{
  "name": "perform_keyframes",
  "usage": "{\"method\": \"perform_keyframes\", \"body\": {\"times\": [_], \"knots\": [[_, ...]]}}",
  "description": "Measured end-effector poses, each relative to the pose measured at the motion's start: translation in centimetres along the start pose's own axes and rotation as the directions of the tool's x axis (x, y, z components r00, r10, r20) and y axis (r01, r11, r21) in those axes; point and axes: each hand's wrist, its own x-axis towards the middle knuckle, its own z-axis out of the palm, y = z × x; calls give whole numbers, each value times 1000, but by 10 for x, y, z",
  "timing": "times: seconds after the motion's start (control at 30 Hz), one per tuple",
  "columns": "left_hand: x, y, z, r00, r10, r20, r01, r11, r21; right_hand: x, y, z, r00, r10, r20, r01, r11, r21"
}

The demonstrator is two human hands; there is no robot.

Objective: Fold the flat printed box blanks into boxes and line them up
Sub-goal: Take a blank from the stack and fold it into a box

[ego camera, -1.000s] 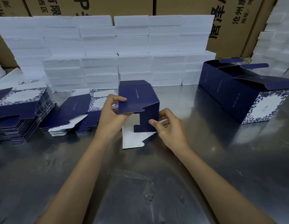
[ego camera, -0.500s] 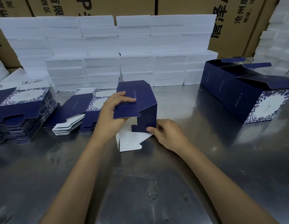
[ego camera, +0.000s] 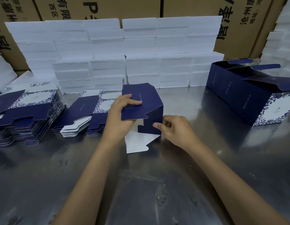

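Since a second ago the right hand (ego camera: 175, 129) has slid down the half-folded box (ego camera: 146, 108), fingers pinching its side flap; left hand (ego camera: 123, 114) grips the top panel (tuck squarely), blank stacks (ego camera: 27, 116) beyond-left.

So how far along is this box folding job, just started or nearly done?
Early, by the look of it. Done: a short row of folded boxes stands at the right, top flaps open. In hand: the left hand and right hand hold a half-formed box with its bottom flaps unfolded. Left: two piles of flat blanks wait at the left.
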Motion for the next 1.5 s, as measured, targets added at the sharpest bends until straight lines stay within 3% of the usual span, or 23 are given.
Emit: {"method": "perform_keyframes", "body": {"times": [0.17, 0.47, 0.6, 0.67, 0.77, 0.83, 0.93, 1.07, 1.13, 1.27, 1.5], "knots": [[2, -1, -1, 1000, -1, 4, 1, 1000, -27, 4, -9, -9, 997, -44, -64, 47, 998, 44], [2, -1, 0, 1000, 12, 8, -12, 999, -35, 18, -22, -33, 998, -63, 30, 65, 997, -51], [1, -1, -1, 1000, 17, 20, -16, 999, -30, 19, -32, -52, 991, 10, 132, 5, 993, -118], [1, -2, -1, 999, 8, 32, -7, 1000, -22, 18, -37, -60, 1000, 20, 22, -19, 1000, -16], [0, -2, -1, 1000, 0, 28, 1, 1000, -27, 11, -53, -55, 992, -42, -118, 68, 970, 232], [1, -3, -1, 998, 10, 60, -9, 1000, -19, 8, -60, -42, 995, -99, -18, 101, 960, 261], [0, -5, -4, 972, -30, 232, 34, 999, -13, 4, -57, -27, 992, -96, 78, 72, 961, 266], [0, -2, -9, 902, -100, 420, 98, 995, 26, 2, -45, -20, 992, -113, -64, 128, 937, 327], [-1, 0, -8, 910, -94, 405, 104, 995, -3, 2, -42, -16, 986, -110, -129, 149, 924, 351], [0, -1, -1, 970, -77, 231, 105, 988, -111, 3, -40, -10, 977, -93, -194, 162, 910, 382], [1, -3, -11, 951, -60, 304, 68, 998, -18, 6, -35, -8, 963, -115, -244, 195, 921, 337]]}}
